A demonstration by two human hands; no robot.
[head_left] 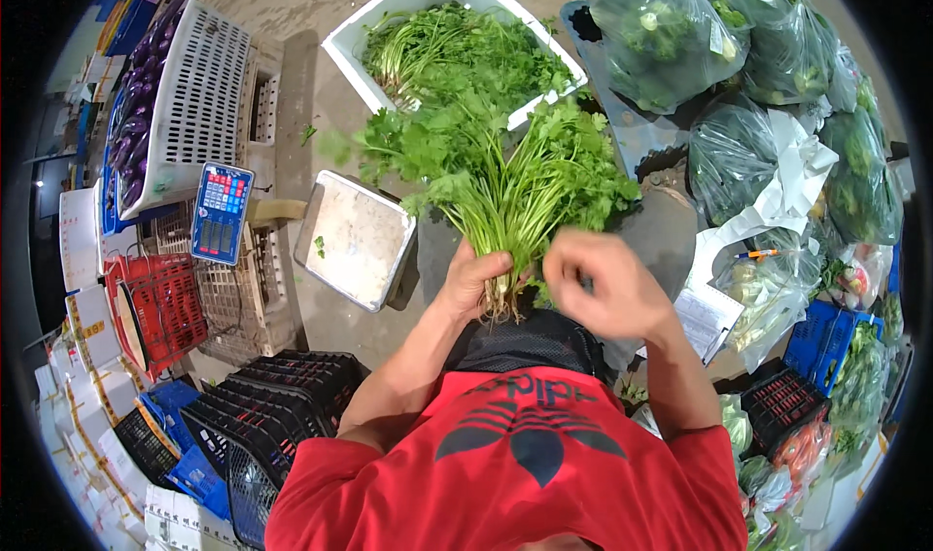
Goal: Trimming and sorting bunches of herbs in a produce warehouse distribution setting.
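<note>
My left hand (473,281) is closed round the base of a bunch of coriander (505,187), with the pale stems fanning upward and the stringy roots hanging below my fingers. Just to the right of the stems is my right hand (604,284), its fingers curled and smeared by motion; I cannot make out whether anything is in them. Beyond the bunch stands a white foam box (347,44) holding more loose greens (466,51). The bunch's leaves overlap the near rim of that box.
To the left sits a weighing scale with a pale, dirty platform (355,235) and a blue keypad display (223,211). A white crate (201,94) of eggplants (146,94), a red basket (160,308) and black crates (282,405) line that side. Bagged vegetables (671,36) and papers (705,318) lie right.
</note>
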